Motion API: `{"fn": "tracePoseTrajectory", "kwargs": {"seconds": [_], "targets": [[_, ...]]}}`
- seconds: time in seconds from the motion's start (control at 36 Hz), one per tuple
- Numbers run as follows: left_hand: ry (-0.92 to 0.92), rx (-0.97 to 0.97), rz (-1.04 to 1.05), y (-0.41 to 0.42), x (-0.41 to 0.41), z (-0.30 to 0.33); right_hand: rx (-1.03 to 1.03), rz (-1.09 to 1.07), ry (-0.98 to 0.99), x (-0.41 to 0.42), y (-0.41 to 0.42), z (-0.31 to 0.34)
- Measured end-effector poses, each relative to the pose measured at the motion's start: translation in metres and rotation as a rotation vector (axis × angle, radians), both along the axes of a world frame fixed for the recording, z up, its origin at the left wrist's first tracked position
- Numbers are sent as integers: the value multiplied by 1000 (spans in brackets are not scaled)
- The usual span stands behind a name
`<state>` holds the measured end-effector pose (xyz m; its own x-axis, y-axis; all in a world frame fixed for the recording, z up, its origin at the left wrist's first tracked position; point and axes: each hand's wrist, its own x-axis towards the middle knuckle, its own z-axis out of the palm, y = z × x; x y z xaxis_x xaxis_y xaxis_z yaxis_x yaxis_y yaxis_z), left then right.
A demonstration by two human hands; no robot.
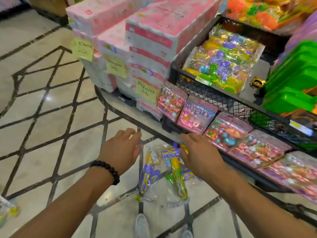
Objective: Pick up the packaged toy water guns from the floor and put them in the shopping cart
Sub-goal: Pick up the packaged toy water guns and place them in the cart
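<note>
Several packaged toy water guns lie on the tiled floor just ahead of my shoes. One is a purple gun in a clear bag. Beside it is a yellow and green gun in a bag, and a third purple bag peeks out under my right wrist. My left hand, with a dark bead bracelet, hovers over the bags with fingers spread and nothing in it. My right hand is at the top of the yellow and green bag, thumb against it; whether it grips is unclear. A black mesh basket at the upper right holds similar bagged guns.
Stacked pink and white boxes with yellow notes stand on a low platform ahead. Pink blister-packed toys lean in a row along the rack at the right. Green plastic trays sit at the far right. Another bag lies at the left edge.
</note>
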<state>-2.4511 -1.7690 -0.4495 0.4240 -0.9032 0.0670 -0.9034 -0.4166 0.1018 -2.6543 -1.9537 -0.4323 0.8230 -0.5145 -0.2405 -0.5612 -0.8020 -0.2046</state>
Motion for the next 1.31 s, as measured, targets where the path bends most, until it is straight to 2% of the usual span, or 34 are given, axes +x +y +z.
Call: {"fn": "tracePoseTrajectory", "kwargs": {"seconds": [0.25, 0.39, 0.58, 0.78, 0.92, 1.31], "targets": [[72, 60, 4, 0, -29, -51, -16, -33, 54, -23, 8, -53], [29, 74, 14, 3, -44, -84, 16, -64, 62, -34, 11, -81], [126, 117, 89, 9, -58, -139, 20, -41, 107, -49, 16, -134], [158, 131, 112, 20, -74, -211, 33, -39, 121, -62, 24, -212], [176, 160, 103, 26, -78, -278, 91, -39, 115, -68, 26, -279], [201, 284, 125, -1, -58, -473, 82, -35, 185, -47, -1, -478]]}}
